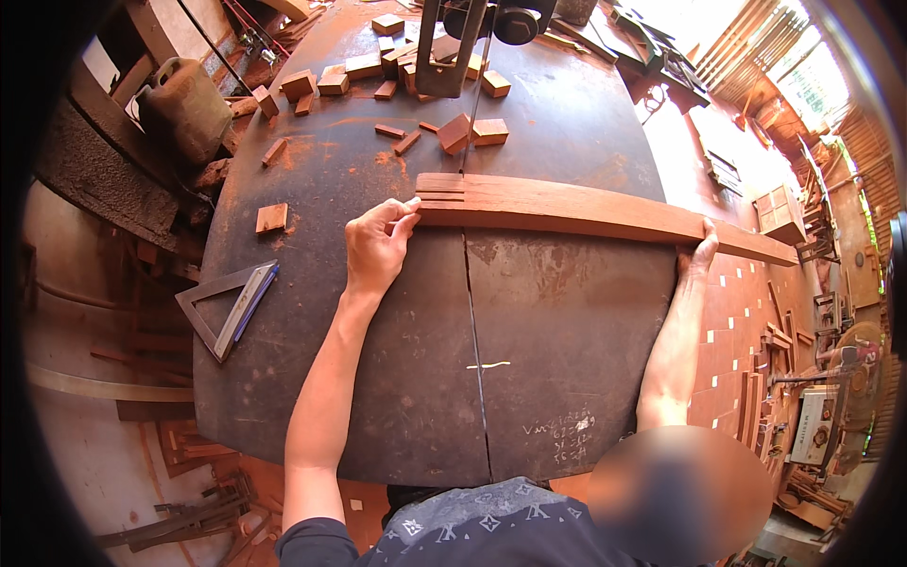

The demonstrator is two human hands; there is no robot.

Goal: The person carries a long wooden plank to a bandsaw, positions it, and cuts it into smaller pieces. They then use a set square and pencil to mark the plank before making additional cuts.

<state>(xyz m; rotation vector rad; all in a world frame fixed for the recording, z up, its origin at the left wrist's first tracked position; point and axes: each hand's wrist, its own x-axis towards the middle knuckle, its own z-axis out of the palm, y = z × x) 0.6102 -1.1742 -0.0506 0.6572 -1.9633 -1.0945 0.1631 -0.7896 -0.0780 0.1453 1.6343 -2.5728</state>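
Observation:
A long reddish-brown wooden beam [576, 208] lies crosswise on the dark saw table [397, 378], its right part reaching past the table edge. Its left end has several narrow parallel slots and meets the thin bandsaw blade [475, 113]. With fingers and thumb pinched together, my left hand [380, 248] holds the near corner of that slotted end, left of the blade. Farther right, my right hand [699, 250] grips the beam near the table's right edge, thumb on top and the other fingers mostly hidden.
Small wood offcuts [333, 84] and sawdust lie on the far table, around the blade guard [442, 57]. A triangular square [227, 307] with a blue pen rests at the left edge. A jerrycan [186, 109] stands beyond it. Lumber [756, 406] lies on the tiled floor at right.

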